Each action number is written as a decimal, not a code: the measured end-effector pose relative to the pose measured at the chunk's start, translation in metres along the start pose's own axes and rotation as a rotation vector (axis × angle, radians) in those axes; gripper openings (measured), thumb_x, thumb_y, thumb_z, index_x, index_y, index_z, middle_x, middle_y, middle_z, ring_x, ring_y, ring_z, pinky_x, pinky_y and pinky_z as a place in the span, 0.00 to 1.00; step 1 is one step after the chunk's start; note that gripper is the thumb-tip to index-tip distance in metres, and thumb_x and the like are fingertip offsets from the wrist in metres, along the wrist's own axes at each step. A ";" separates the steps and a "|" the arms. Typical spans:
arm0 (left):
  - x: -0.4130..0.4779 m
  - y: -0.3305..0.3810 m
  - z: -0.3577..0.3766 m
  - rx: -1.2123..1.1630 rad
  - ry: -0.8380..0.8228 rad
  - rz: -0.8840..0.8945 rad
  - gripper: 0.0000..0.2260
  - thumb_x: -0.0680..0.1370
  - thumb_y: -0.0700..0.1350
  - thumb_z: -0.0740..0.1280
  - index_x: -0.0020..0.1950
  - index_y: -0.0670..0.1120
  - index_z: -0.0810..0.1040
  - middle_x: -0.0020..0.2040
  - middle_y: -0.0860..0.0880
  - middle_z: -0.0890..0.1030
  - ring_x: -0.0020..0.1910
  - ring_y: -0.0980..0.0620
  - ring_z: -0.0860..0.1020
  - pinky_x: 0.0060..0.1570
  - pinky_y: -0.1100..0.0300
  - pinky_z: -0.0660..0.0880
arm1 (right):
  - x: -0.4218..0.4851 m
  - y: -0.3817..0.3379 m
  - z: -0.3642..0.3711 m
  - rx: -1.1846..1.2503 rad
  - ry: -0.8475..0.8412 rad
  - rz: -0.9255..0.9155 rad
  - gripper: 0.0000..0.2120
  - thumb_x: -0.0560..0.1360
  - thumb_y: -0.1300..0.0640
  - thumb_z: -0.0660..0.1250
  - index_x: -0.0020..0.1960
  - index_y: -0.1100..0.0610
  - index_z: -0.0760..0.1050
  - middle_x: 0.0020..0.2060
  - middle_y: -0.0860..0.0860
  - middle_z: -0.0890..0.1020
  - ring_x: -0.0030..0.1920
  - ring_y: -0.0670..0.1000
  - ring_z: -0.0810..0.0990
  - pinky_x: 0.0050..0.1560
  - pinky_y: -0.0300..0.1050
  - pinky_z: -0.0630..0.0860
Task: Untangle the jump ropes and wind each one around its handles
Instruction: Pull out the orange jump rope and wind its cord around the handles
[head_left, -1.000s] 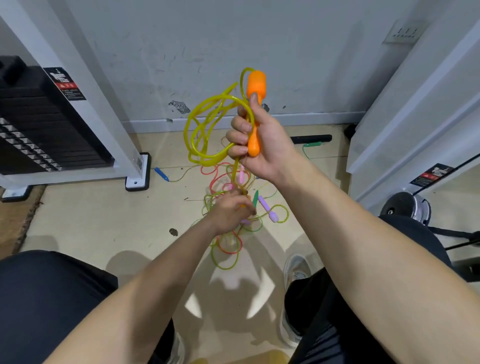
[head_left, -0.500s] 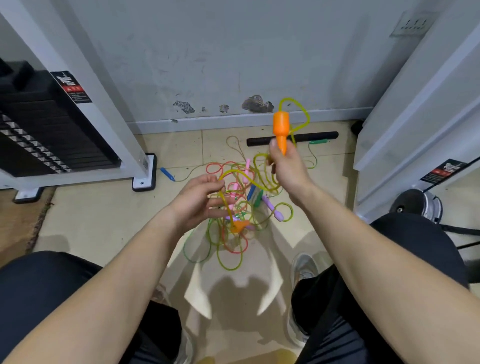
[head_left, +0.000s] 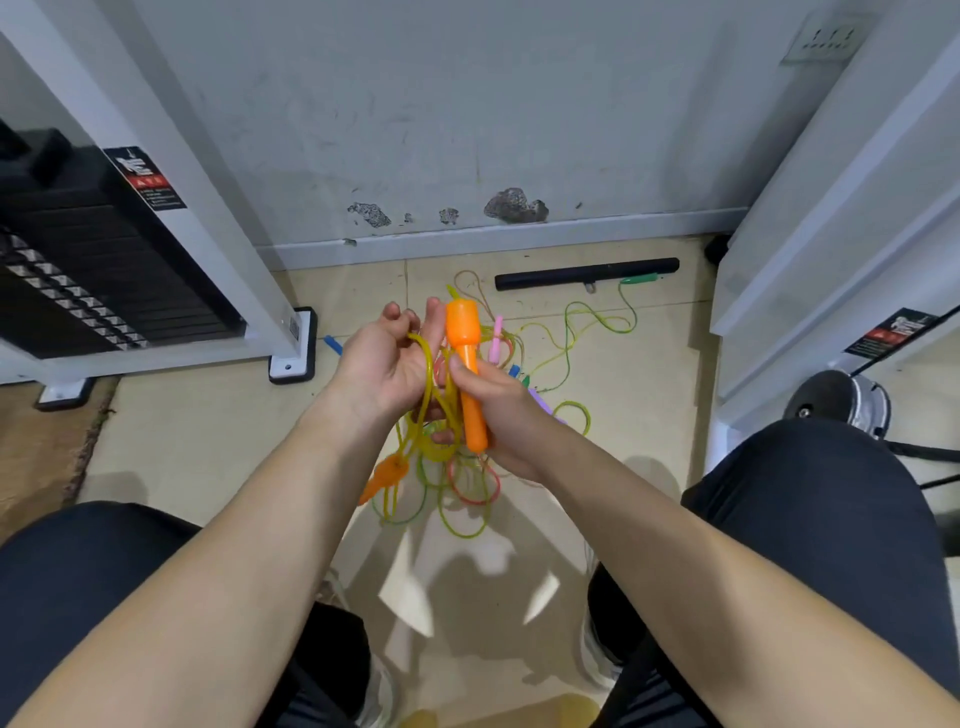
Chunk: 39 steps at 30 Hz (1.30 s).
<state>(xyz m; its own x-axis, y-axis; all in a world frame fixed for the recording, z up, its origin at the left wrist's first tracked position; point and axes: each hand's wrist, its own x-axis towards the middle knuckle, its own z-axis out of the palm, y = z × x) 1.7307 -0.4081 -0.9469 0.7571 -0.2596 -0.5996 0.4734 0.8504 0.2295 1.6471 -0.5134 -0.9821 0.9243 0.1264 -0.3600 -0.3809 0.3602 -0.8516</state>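
Observation:
My right hand (head_left: 501, 415) grips an orange jump-rope handle (head_left: 465, 358), its wide end pointing away from me. The yellow rope (head_left: 431, 395) from it loops across the palm of my left hand (head_left: 387, 364), whose fingers are loosely spread and raised beside the handle. The second orange handle (head_left: 384, 478) dangles below my left wrist on the same rope. Under my hands a tangle of green, pink and orange ropes (head_left: 467, 488) lies on the floor, with pink (head_left: 496, 340) and purple (head_left: 540, 402) handles showing.
A black bar (head_left: 587, 274) lies by the wall, a green rope (head_left: 597, 327) with a green handle (head_left: 639, 279) trailing near it. A blue handle (head_left: 332, 344) lies by the weight-stack machine (head_left: 104, 270) on the left. A white frame (head_left: 831, 234) stands right. My knees flank the floor.
My right hand has brought the orange handle down and closer to my left hand. The yellow rope now lies across my left palm, and the second handle hangs lower.

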 end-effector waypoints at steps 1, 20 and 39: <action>0.001 0.002 0.001 -0.011 0.025 0.030 0.11 0.84 0.32 0.55 0.45 0.39 0.72 0.39 0.43 0.70 0.23 0.46 0.79 0.41 0.48 0.83 | -0.002 -0.002 0.004 0.014 -0.026 0.002 0.09 0.84 0.52 0.59 0.53 0.57 0.72 0.39 0.55 0.81 0.38 0.52 0.82 0.39 0.46 0.77; -0.015 0.032 -0.071 1.469 -0.298 0.135 0.16 0.67 0.53 0.76 0.44 0.46 0.74 0.39 0.51 0.79 0.41 0.56 0.79 0.41 0.66 0.76 | 0.011 -0.057 -0.019 0.338 0.043 -0.052 0.09 0.84 0.57 0.59 0.45 0.53 0.66 0.31 0.47 0.70 0.31 0.46 0.71 0.25 0.38 0.62; 0.007 0.037 -0.073 0.953 -0.090 -0.112 0.05 0.77 0.40 0.57 0.44 0.47 0.71 0.35 0.50 0.71 0.25 0.54 0.66 0.25 0.65 0.63 | 0.018 -0.063 -0.067 -1.081 0.363 0.301 0.11 0.84 0.52 0.57 0.56 0.60 0.71 0.44 0.56 0.74 0.50 0.60 0.77 0.55 0.63 0.81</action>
<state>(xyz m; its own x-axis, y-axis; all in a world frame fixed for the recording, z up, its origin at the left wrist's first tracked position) 1.7201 -0.3450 -0.9984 0.6982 -0.3845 -0.6038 0.6818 0.1003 0.7246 1.6861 -0.5955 -0.9606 0.8000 -0.2605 -0.5405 -0.5647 -0.6313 -0.5316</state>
